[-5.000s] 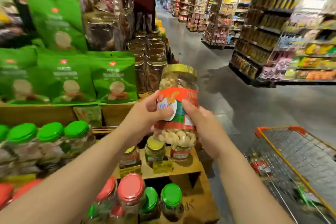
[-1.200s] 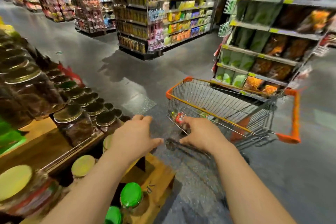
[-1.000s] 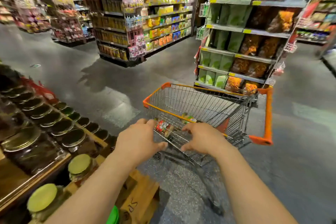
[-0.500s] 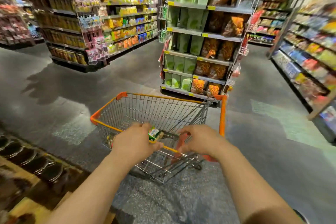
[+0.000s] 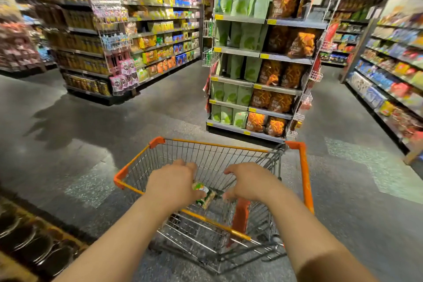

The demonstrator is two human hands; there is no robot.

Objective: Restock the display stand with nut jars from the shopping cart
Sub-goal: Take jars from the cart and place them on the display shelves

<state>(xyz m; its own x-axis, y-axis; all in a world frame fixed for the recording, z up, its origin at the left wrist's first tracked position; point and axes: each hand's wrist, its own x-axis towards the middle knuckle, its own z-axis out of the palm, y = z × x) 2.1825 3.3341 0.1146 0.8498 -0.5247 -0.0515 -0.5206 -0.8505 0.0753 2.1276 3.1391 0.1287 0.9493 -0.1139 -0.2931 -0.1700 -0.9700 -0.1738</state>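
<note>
Over the shopping cart (image 5: 305,181), both forearms reach down into the basket, the left hand (image 5: 172,182) and right hand (image 5: 248,181) apart, palms down, fingers curled. Whether either grips anything cannot be told. A nut jar (image 5: 204,194) with a green, orange and white label lies tilted between them, just beside the left hand.

The head view looks forward and down, close over the shopping cart (image 5: 304,178), facing store shelves (image 5: 258,52).
</note>
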